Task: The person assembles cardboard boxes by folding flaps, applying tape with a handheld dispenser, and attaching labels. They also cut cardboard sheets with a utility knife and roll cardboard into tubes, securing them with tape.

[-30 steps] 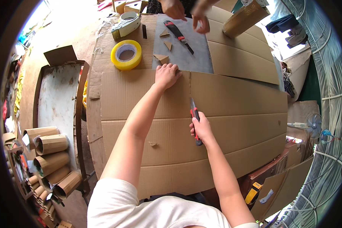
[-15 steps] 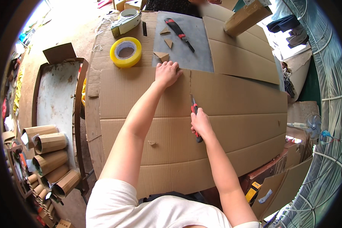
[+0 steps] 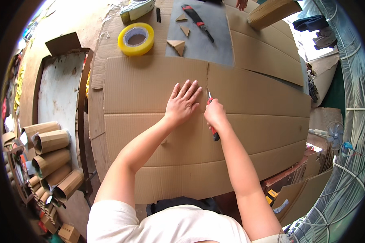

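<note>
A large brown cardboard sheet (image 3: 150,87) with crosswise creases lies flat before me. My right hand (image 3: 216,113) grips a red and black utility knife (image 3: 215,134), its blade pointing away from me at a cut line that runs in from the sheet's far edge. Left of this line, my left hand (image 3: 183,104) rests flat on the cardboard, fingers spread, holding nothing. Beyond the sheet, a second red and black utility knife (image 3: 197,21) lies on a grey board (image 3: 215,46), beside several small cardboard scraps (image 3: 177,47).
A yellow tape roll (image 3: 136,39) and a white tape dispenser (image 3: 138,9) sit at the far left. Another cardboard piece (image 3: 267,60) and a cardboard tube (image 3: 271,14) lie at the far right. Cardboard tubes (image 3: 52,141) are stacked left; a fan (image 3: 335,135) stands right.
My left hand has come nearer from the sheet's far edge and flattened out, fingers spreading. The knife in my right hand remains near the cut line. The whole view has shifted slightly.
</note>
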A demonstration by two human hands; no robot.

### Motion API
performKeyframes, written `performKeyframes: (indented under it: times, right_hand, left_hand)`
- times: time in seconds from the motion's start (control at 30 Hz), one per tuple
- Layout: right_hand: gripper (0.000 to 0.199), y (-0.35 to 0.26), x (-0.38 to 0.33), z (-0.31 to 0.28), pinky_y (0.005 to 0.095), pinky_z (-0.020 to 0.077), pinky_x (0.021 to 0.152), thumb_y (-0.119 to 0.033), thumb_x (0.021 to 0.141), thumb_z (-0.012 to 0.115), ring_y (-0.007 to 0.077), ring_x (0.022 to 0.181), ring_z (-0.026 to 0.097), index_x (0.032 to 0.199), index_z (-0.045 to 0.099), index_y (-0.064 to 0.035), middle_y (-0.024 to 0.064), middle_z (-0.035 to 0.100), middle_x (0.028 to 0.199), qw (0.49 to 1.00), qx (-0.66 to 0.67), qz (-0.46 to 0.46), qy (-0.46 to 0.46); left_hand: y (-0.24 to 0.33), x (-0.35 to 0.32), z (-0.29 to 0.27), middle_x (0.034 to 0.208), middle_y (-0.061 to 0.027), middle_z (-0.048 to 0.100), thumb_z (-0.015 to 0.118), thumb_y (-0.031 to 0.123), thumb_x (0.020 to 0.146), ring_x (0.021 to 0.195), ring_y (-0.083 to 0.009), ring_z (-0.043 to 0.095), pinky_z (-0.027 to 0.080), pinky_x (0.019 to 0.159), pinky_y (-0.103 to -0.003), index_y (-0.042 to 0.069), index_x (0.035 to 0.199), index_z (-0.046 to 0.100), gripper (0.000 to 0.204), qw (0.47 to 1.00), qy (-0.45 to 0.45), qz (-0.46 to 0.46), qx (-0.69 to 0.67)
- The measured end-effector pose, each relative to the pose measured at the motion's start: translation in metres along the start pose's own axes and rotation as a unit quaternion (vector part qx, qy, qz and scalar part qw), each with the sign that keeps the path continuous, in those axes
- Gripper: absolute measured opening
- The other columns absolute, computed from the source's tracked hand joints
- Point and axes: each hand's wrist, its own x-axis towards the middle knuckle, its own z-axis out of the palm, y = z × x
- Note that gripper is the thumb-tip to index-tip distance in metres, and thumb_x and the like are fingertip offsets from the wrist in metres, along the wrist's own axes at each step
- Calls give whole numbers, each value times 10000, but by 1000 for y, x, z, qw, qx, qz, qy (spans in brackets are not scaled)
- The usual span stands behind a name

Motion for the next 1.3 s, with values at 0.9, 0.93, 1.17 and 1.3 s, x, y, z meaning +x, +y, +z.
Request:
performKeyframes:
  times: [0.9,0.93,1.17,1.3]
  right_hand:
    - [229,69,-54,38,449,471,806,-84,829,473,384,953,572,1016,400,25,251,576,1008,994,-106,9,-17]
    - [224,72,-59,40,451,471,805,-84,830,472,387,948,573,1011,398,25,252,576,1004,994,-110,10,-21]
    - [240,114,-109,59,471,467,783,-141,857,484,401,930,572,997,396,32,259,583,963,989,-133,20,-56]
    - [219,116,-106,56,458,473,792,-97,845,468,396,927,577,999,402,44,258,585,961,988,-139,10,-67]
  left_hand:
    - [4,-3,0,1435,19,255,386,388,898,1332,-181,203,123,1084,-406,236,1362,315,493,1000,12,-3,28]
    - [5,-3,0,1435,19,255,386,389,898,1332,-181,202,123,1084,-407,237,1362,313,494,1000,12,-2,28]
    - [3,-3,8,1427,22,273,378,402,899,1319,-187,240,154,1074,-416,263,1364,305,491,998,30,2,54]
    - [5,-2,8,1421,27,285,377,413,897,1314,-173,249,163,1071,-413,268,1361,310,491,997,37,2,66]
